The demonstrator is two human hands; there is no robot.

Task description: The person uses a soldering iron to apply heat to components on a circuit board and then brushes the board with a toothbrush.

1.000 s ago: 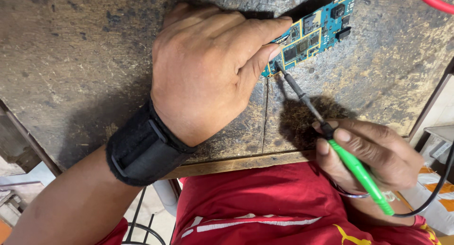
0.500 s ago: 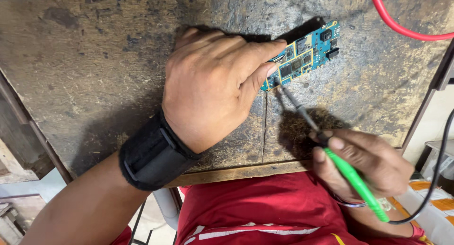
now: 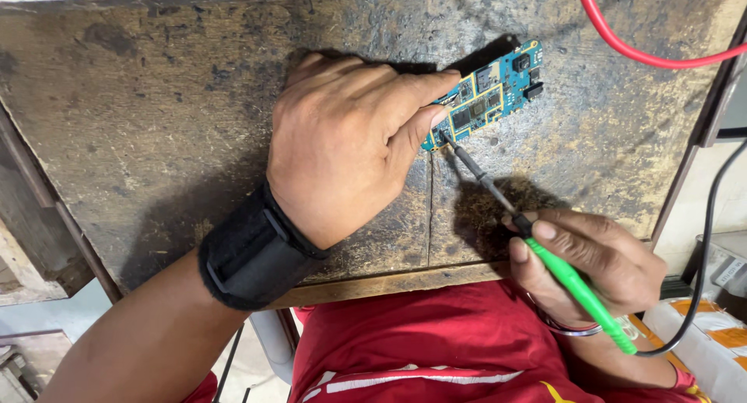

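The circuit board (image 3: 489,92) under my left hand (image 3: 350,146) is blue with yellow-edged patches and black chips. My soldering iron (image 3: 572,282) has a bright green handle and, I think, a dark shaft. Black wrist band (image 3: 253,255), red cable (image 3: 622,41), mottled grey-brown bench (image 3: 156,107).

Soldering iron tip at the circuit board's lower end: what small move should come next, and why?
Probably hold the tip steady on that spot. The left hand pins the blue circuit board to the wooden table, while the right hand holds the green-handled soldering iron angled into the board's near end.
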